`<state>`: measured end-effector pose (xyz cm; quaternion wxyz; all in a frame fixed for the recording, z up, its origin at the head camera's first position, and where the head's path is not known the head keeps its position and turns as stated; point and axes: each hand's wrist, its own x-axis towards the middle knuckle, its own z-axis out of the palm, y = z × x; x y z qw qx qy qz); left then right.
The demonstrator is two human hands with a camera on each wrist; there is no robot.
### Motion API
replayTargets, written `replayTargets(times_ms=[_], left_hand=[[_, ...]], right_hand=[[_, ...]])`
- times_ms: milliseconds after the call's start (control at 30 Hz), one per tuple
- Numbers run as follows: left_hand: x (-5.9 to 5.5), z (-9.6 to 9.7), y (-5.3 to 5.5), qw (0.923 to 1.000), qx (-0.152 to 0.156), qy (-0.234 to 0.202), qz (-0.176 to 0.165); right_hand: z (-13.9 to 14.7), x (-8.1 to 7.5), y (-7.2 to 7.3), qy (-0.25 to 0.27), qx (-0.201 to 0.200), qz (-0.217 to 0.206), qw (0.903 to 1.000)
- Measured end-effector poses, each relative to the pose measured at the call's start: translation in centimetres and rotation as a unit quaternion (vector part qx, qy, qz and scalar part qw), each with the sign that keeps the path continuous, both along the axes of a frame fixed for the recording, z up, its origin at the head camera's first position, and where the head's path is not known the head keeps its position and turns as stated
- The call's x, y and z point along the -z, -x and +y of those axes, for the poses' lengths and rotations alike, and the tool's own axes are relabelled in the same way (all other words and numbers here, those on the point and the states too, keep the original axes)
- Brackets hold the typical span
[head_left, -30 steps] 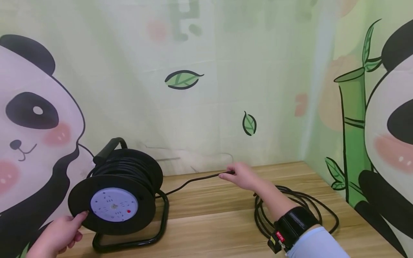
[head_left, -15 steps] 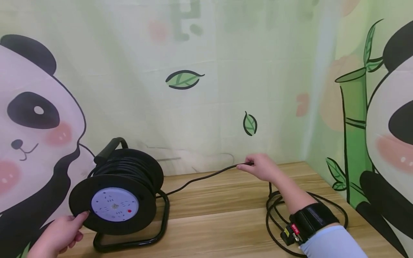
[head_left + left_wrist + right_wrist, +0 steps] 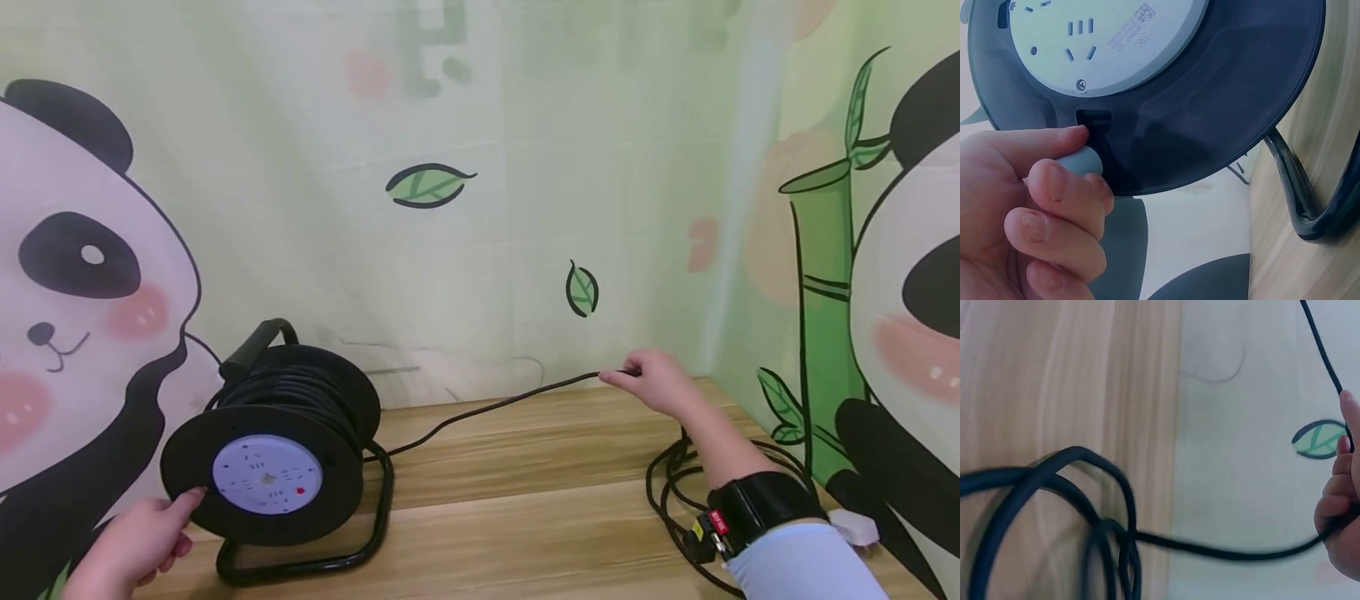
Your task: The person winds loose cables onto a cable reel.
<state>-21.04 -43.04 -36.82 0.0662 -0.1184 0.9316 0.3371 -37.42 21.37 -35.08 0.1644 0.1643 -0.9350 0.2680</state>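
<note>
A black cable reel stands at left on a tubular frame, its round white socket panel facing me. My left hand is at the lower left rim of the front disc. In the left wrist view, its thumb and curled fingers hold a pale knob on that disc. From the reel, a black cable runs right and up to my right hand, which pinches it above the table. Beyond that hand, the cable drops to loose coils below the right forearm.
Partly hidden behind the right sleeve lies a white plug-like piece at the table's right edge. A fabric backdrop with pandas and leaves hangs behind the wooden table. The reel's carrying handle sticks up at its back.
My right hand has moved right and slightly up with the cable, lifting more of it off the table. The loose coils have shifted right. My left hand and the reel look unmoved.
</note>
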Motion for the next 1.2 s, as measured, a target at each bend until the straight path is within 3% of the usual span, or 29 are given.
replayTargets(times_ms=[233,533,667,833,1200], left_hand=[[-0.8,0.1,-0.3,0.9999,-0.005,-0.015,0.003],[-0.4,-0.1,-0.3,0.9994,-0.016,-0.031,0.005],[-0.6,-0.1,-0.2,0.9995,-0.021,-0.015,0.017],[-1.0,0.0,-0.4,0.9981,-0.045,0.010,0.039],[-1.9,1.2,-0.8,0.9905,-0.106,-0.005,0.087]], right_hand=[[0.4,0.1,-0.4,-0.018,0.010,-0.011,0.9997],[-0.1,0.3,-0.5,-0.017,0.011,-0.011,0.9997],[0.0,0.4,-0.6,-0.017,0.010,-0.009,0.9998],[-0.2,0.4,-1.0,-0.016,0.005,-0.009,0.9998],[-1.0,0.2,-1.9,-0.011,-0.013,-0.024,0.9996]])
